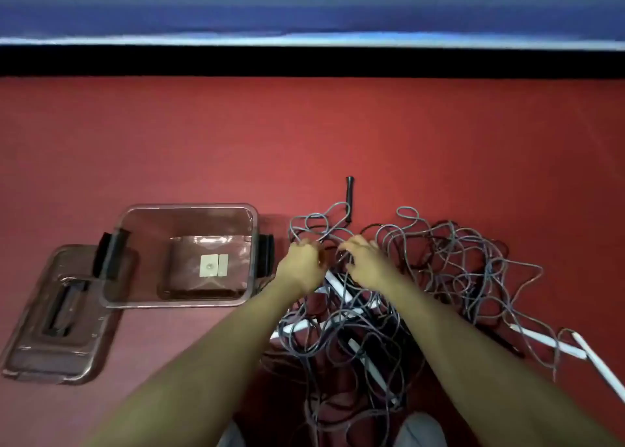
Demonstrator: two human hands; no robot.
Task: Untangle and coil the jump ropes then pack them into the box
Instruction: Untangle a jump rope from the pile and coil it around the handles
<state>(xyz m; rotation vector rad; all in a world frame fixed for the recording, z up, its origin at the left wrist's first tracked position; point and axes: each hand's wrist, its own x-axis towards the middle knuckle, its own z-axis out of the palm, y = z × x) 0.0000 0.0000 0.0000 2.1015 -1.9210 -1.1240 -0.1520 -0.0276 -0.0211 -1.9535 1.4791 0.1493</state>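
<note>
Left hand (302, 264), right hand (363, 260): fingers grasping tangled jump ropes (439, 260); box (182, 303) beside.

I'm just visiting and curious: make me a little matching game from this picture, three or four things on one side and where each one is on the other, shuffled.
Things:
1. clear box
2. lid
3. black handle
4. tangle of ropes

Places or states:
A. lies alone at the far edge of the tangle, pointing away from the person
B. flat on the red floor at far left, partly under the box's corner
C. open and without ropes in it, left of the hands
D. spread over the floor, with both hands in it

Pairs: 1-C, 2-B, 3-A, 4-D. The left hand and right hand both pinch strands.
</note>
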